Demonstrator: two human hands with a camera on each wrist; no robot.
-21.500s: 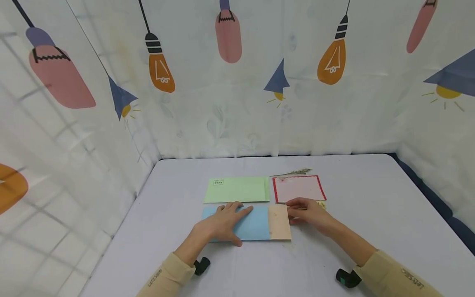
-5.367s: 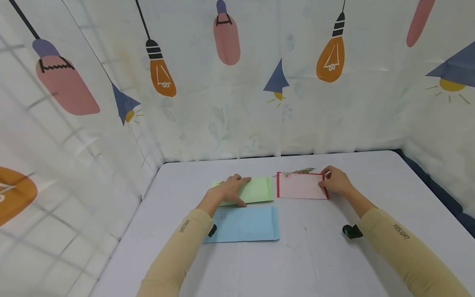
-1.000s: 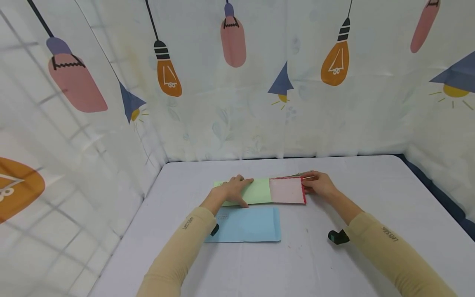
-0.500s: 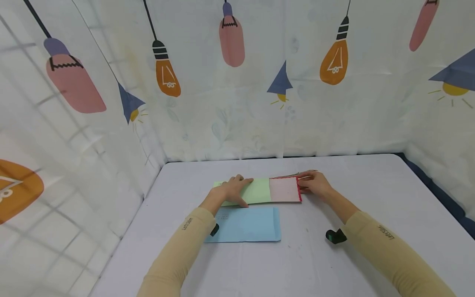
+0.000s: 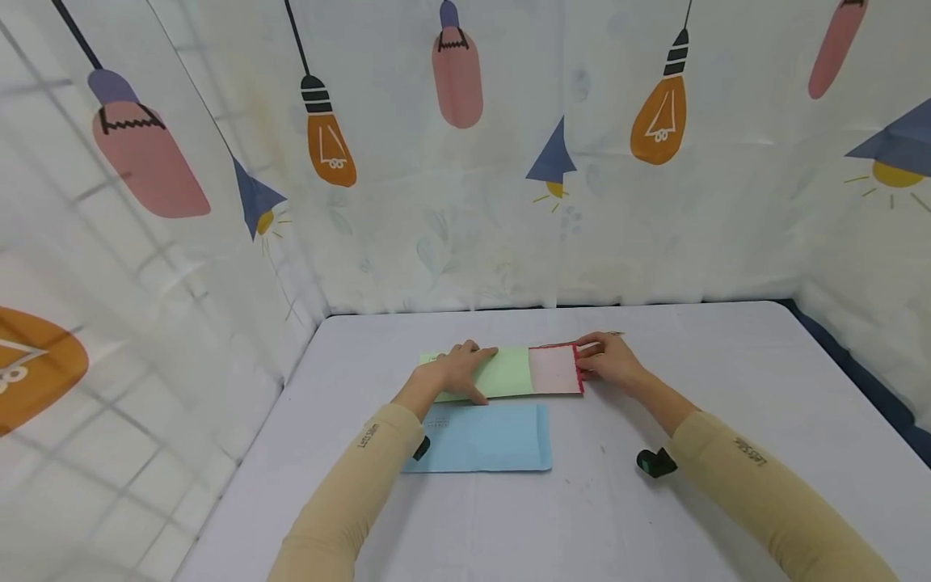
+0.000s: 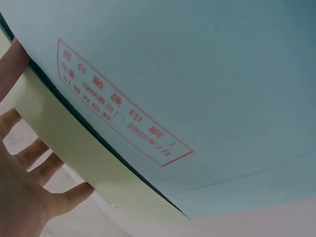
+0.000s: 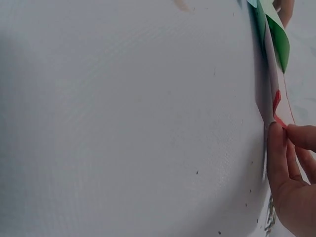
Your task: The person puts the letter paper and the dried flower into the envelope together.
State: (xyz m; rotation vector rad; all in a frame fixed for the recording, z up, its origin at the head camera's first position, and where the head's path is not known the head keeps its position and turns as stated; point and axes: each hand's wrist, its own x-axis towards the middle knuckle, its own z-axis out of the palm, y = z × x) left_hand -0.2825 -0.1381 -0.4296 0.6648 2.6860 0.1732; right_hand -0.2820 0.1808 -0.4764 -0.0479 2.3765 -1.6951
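In the head view my left hand (image 5: 457,372) rests spread over the left part of a light green envelope (image 5: 509,373), thumb at its near edge. From the envelope's right end sticks a pale pink card (image 5: 554,369) with a red border, its left part hidden inside. My right hand (image 5: 609,360) pinches the card's right edge; the right wrist view shows thumb and fingers at its red corner (image 7: 278,101). Nearer to me lies a light blue envelope (image 5: 487,440), whose red printed stamp (image 6: 123,106) faces the left wrist camera.
A dried sprig (image 7: 270,215) lies beside my right hand, mostly hidden in the head view. Small dark crumbs (image 7: 197,172) dot the white tablecloth (image 5: 618,517). A curtain printed with lamps (image 5: 494,242) hangs behind the table.
A beige card stuck out of the blue envelope earlier; none shows now. The pink card, formerly apart, has slid leftward into the green envelope, moving a little further this last second. The left hand stays put.
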